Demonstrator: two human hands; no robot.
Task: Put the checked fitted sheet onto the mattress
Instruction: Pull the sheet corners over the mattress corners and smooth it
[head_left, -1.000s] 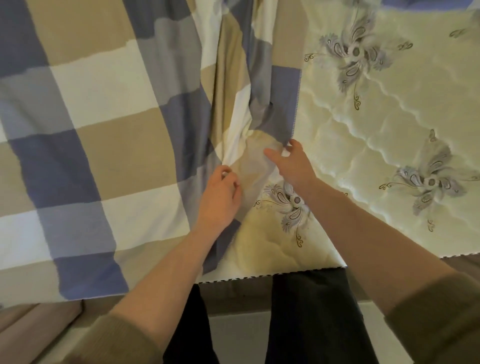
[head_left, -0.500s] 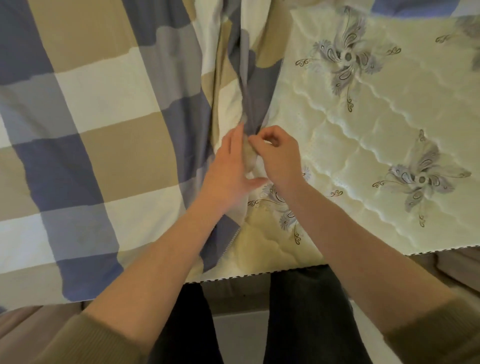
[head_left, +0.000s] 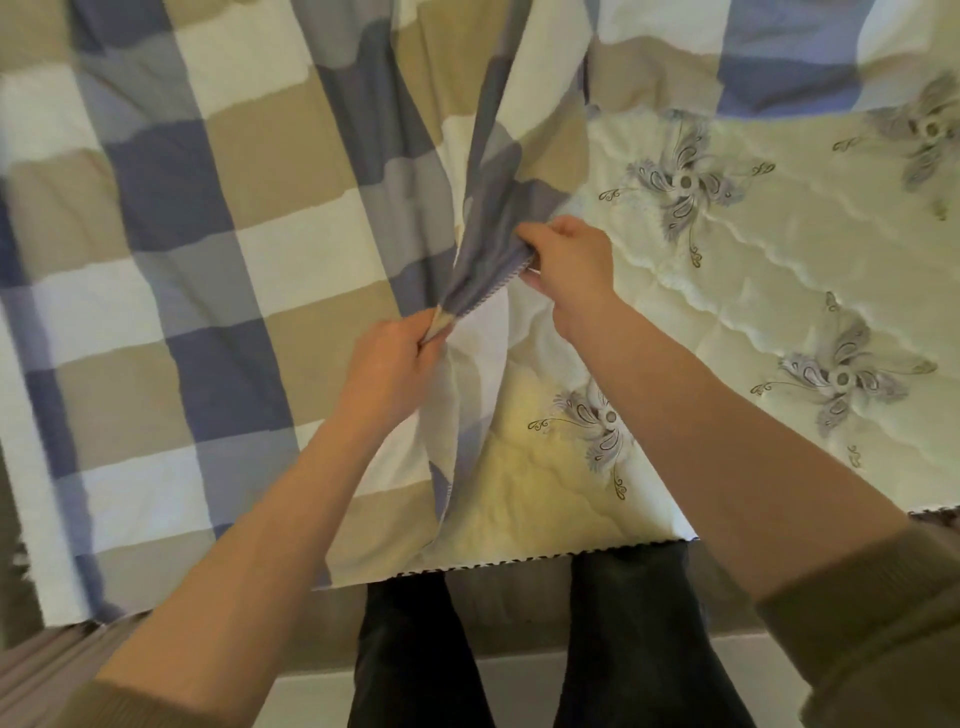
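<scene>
Checked sheet (head_left: 218, 270) edge in both hands' grip, over quilted mattress (head_left: 779, 291).

One checked fitted sheet (head_left: 208, 291), one quilted mattress (head_left: 753, 322), two hands, five printed flower motifs.

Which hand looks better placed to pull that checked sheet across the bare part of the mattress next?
Probably the right hand. It already grips the checked fitted sheet by its edge and sits over the uncovered quilted mattress. The left hand pinches the same edge lower down, on the covered side.
</scene>
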